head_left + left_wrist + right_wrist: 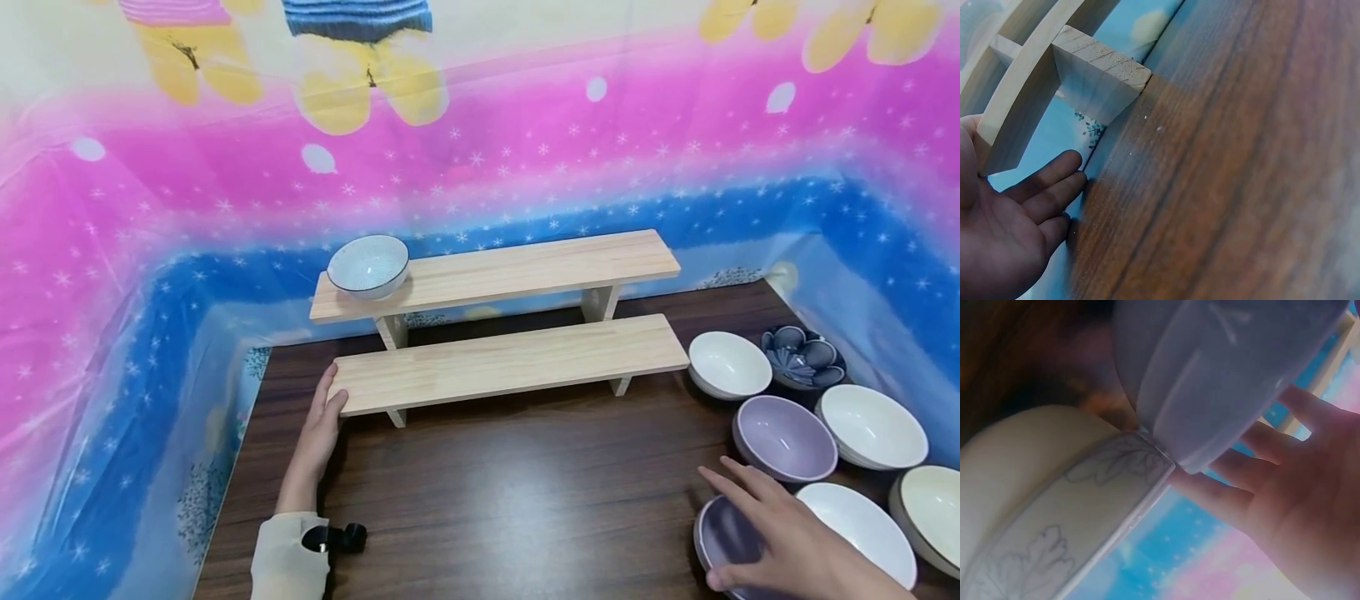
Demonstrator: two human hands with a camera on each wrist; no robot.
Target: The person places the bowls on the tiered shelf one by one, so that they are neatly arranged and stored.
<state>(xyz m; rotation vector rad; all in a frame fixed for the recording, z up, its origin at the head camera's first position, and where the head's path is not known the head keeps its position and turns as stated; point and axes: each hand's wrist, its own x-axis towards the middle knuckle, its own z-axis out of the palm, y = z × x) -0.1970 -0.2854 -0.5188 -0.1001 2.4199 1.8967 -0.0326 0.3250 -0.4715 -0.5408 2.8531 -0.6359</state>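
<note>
A two-tier wooden shelf [510, 362] stands at the back of the table. My left hand [322, 429] grips the left end of its lower board, thumb at the front corner. In the left wrist view the other fingers [1054, 194] extend loosely below the board. My right hand [787, 533] spreads its fingers over a purple bowl [723, 533] at the front right, and the bowl's ribbed outside [1222, 375] fills the upper right wrist view. Beside that bowl is a white bowl with a leaf pattern [1104, 475]. A pale bowl with a dark rim [369, 267] sits on the upper board's left end.
To the right stand a white bowl [729, 365], a dark petal-patterned bowl [802, 358], another purple bowl [785, 437], more white bowls [873, 427] and a cream bowl [933, 517]. Behind the dark wood table [517, 500] hangs a colourful printed cloth [517, 167].
</note>
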